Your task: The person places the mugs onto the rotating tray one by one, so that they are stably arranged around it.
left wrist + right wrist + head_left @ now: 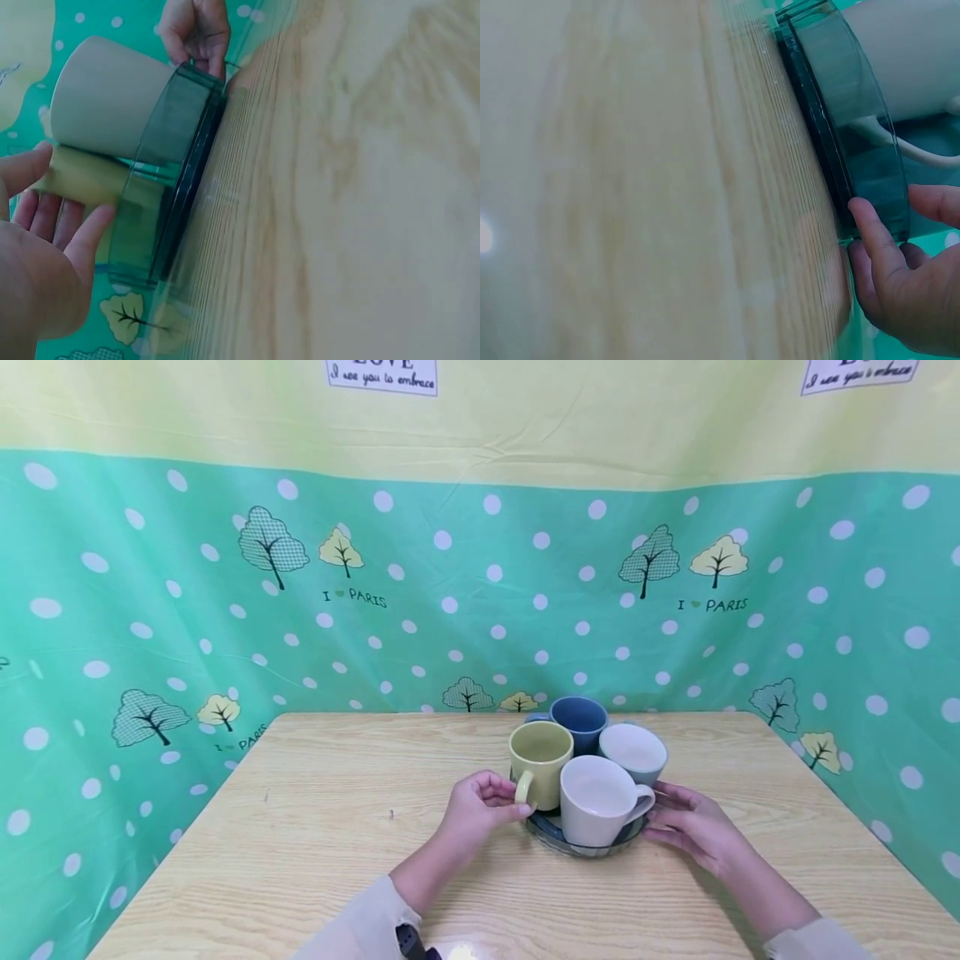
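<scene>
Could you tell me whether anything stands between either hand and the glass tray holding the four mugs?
Nothing visible does. The left hand is at the tray's left edge beside the yellow mug; the right hand touches its right rim by the white mug.
</scene>
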The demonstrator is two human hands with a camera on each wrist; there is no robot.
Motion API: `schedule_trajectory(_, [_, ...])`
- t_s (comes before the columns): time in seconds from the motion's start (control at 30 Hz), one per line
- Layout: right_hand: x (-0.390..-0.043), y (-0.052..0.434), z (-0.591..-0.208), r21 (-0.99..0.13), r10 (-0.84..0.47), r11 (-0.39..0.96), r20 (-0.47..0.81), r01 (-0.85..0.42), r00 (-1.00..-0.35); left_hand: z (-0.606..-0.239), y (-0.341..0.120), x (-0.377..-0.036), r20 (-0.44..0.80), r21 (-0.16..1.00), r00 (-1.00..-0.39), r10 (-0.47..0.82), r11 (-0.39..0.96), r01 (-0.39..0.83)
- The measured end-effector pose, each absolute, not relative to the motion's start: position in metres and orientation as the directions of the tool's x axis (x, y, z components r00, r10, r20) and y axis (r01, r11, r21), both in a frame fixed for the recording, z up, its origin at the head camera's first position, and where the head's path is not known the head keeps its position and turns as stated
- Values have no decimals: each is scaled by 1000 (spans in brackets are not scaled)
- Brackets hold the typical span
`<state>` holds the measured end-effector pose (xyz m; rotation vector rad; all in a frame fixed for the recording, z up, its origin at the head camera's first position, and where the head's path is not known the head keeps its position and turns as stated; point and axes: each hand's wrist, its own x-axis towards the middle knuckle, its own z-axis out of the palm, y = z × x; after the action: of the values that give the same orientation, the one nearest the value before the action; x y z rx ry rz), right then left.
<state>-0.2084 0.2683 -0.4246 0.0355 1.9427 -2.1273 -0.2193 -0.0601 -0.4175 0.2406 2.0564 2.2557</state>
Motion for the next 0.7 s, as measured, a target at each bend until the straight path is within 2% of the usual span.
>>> schedule_trajectory(0.13, [-208,269,-425,-976,-173,-71,-189,204,-967,-415,-61,-220,69,996,-979,191,-72,56])
schedule_trajectory(0.4, [-208,269,-428,-981,-199,-59,-172,187,-965,-417,-51,-219,131,991,-977,168,6,134])
schedule_trajectory(0.7, [-208,269,-428,-979,-187,-73,-172,188,-967,-418,-48,-221,109,993,-983,147,20,113])
